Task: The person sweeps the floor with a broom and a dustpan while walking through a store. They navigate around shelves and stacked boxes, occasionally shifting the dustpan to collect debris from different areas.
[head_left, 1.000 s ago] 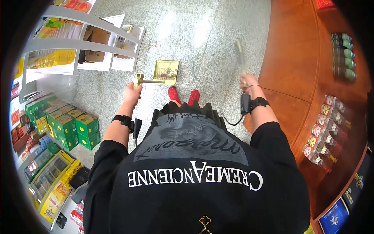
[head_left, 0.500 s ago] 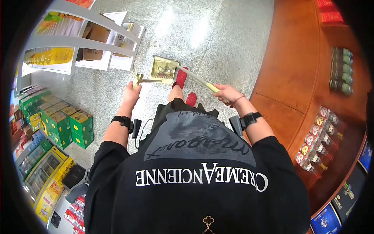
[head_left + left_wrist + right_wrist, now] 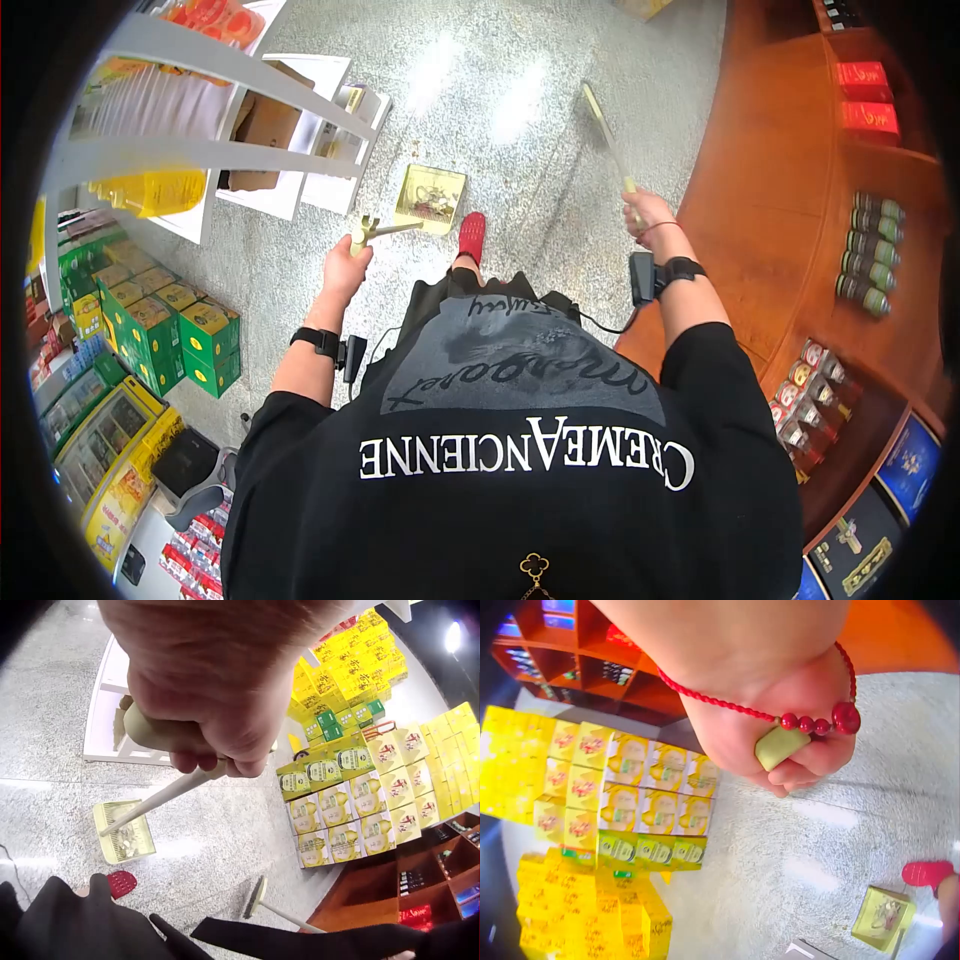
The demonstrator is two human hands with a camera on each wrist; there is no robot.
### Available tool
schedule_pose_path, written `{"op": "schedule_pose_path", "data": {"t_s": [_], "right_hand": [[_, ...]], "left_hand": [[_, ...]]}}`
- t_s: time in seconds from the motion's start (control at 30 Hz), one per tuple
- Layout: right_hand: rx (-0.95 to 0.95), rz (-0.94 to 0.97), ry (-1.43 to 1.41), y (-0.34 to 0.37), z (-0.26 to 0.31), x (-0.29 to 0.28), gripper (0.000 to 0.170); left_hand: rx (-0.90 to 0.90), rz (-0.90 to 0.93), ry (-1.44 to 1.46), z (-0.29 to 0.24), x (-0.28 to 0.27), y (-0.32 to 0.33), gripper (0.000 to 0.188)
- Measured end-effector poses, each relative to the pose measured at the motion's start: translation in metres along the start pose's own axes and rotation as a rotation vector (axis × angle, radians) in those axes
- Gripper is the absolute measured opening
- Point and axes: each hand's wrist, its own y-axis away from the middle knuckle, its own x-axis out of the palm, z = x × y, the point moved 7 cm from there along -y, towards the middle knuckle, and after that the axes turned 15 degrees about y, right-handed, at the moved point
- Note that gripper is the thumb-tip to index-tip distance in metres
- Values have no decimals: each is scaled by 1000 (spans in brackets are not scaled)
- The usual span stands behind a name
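My left hand (image 3: 346, 265) grips the top of a long-handled dustpan (image 3: 406, 217), its fingers curled round the handle in the left wrist view. The pale yellow pan sits on the floor ahead of my feet, with some debris (image 3: 126, 841) inside. My right hand (image 3: 650, 212) holds a broom (image 3: 606, 128) by its pale green handle, whose butt end shows by the palm in the right wrist view. The broom head (image 3: 256, 897) is at the floor, well to the right of the dustpan.
White shelving (image 3: 330, 180) stands at the left, with stacked green boxes (image 3: 152, 330) nearer me. A curved wooden counter (image 3: 740, 200) with bottles (image 3: 868, 255) runs along the right. My red shoe (image 3: 472, 237) is beside the pan. Yellow boxes (image 3: 345, 802) are stacked farther off.
The broom swung left to the dustpan, then back out to the right, away from it. My left hand keeps its grip on the dustpan handle. The feet have shifted; one red shoe shows now.
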Motion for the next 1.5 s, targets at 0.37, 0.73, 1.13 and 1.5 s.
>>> {"op": "schedule_pose_path", "data": {"t_s": [0.37,0.73,1.13,1.5], "right_hand": [[-49,273,377,20,18,87,58],[-39,244,-23,50,-8,-9,58],[79,-102,-381,-95,-1,-183,22],[40,338,-290,-54,3,-207,50]], "left_hand": [[187,192,-134,-70,20,-83,28],[311,284,-207,-148,80,-109,29],[215,329,-256,-234,205,-135,31],[328,407,-384,-327,332,-138,30]]}}
